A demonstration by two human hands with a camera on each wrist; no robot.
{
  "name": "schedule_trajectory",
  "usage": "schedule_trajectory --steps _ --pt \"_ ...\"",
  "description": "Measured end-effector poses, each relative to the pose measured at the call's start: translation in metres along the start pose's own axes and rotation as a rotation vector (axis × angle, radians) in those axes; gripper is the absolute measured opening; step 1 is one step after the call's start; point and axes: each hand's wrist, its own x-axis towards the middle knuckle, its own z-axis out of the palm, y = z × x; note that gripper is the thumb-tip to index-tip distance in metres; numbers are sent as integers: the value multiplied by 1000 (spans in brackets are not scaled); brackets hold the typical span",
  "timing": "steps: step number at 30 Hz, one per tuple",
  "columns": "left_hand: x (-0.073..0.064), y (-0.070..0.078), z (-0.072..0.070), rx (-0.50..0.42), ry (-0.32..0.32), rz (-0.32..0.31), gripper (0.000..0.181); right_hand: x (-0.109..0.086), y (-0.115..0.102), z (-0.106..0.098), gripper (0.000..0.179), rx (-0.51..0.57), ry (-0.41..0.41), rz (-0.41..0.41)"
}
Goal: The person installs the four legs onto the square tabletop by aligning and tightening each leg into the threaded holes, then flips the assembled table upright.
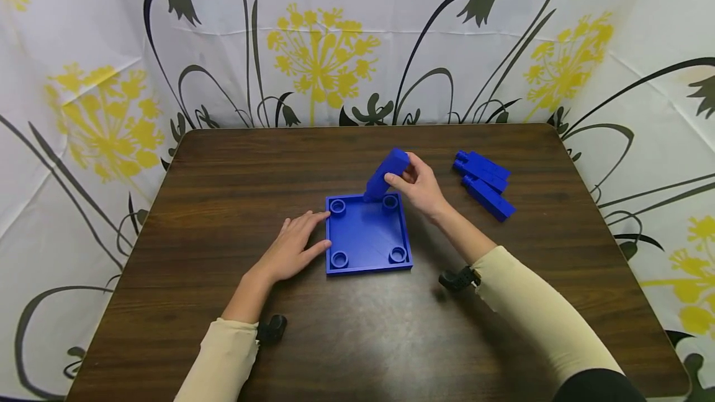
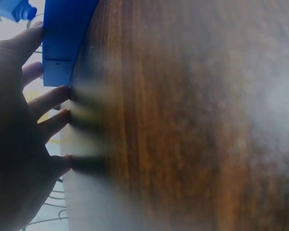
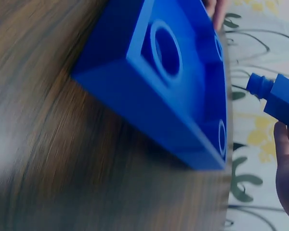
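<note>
A blue square plastic tabletop (image 1: 366, 233) lies on the table with its raised rim up and a round socket in each corner. My left hand (image 1: 294, 245) rests at its left side, thumb and fingertips touching the edge, fingers fairly straight. In the left wrist view the fingers (image 2: 48, 102) spread along the blue edge. My right hand (image 1: 420, 186) pinches a blue table leg (image 1: 386, 174) above the far right socket. The leg is tilted, its narrow peg end pointing down. In the right wrist view that leg (image 3: 283, 97) shows a stepped round peg, apart from the sockets.
More blue legs (image 1: 489, 198) lie together on the right of the brown wooden table (image 1: 240, 172), some overlapping, with peg ends facing left. Behind the table hangs a white curtain (image 1: 223, 42) with yellow and grey flowers. Black bands are on both wrists.
</note>
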Motion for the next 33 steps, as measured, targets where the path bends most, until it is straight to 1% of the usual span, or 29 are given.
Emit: schedule_trajectory --steps 4,7,12,16,20,27,30,33 --pt "0 -1 -1 -2 -3 -4 61 9 2 19 39 7 -63 -14" --pt "0 -1 -1 -5 -7 -10 60 14 0 33 38 -5 -93 -25" --pt "0 -1 -2 -16 -7 -18 59 22 1 54 38 -62 -131 -70" --pt "0 0 -2 -21 -4 -26 56 27 8 65 40 -118 -153 -68" --pt "0 0 -2 -18 -3 -26 56 28 11 72 43 -208 -182 -54" --pt "2 1 -2 -22 9 -11 56 30 12 79 43 -359 -242 -87" --pt "2 0 -1 -21 3 -12 56 29 12 82 44 -407 -278 -90" --pt "2 0 0 -22 2 -13 56 29 11 83 44 -430 -297 -86"
